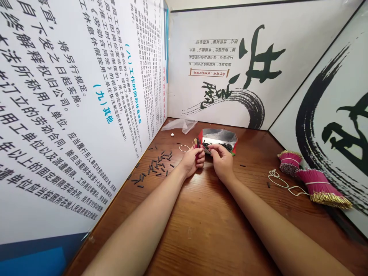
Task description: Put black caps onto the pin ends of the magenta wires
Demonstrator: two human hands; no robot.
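My left hand [194,161] is closed round a small bunch of red wires [196,143]. Gold-coloured terminals show at their upper ends, and black sleeves cover some of them. Just to the right, my right hand [222,161] has thumb and forefinger pinched together close to the wire ends. Whatever lies between those fingertips is too small to make out. Behind the right hand sits an open silver-lined bag [220,135] with red edges, and many short black sleeves [227,146] lie in it.
Loose black sleeves [156,165] are scattered on the wooden table [184,230] at left. Two tied bundles of red wires [319,184] lie at right beside pale elastic bands [278,180]. A clear plastic bag [181,125] rests at the back. Printed panels [218,88] enclose the table.
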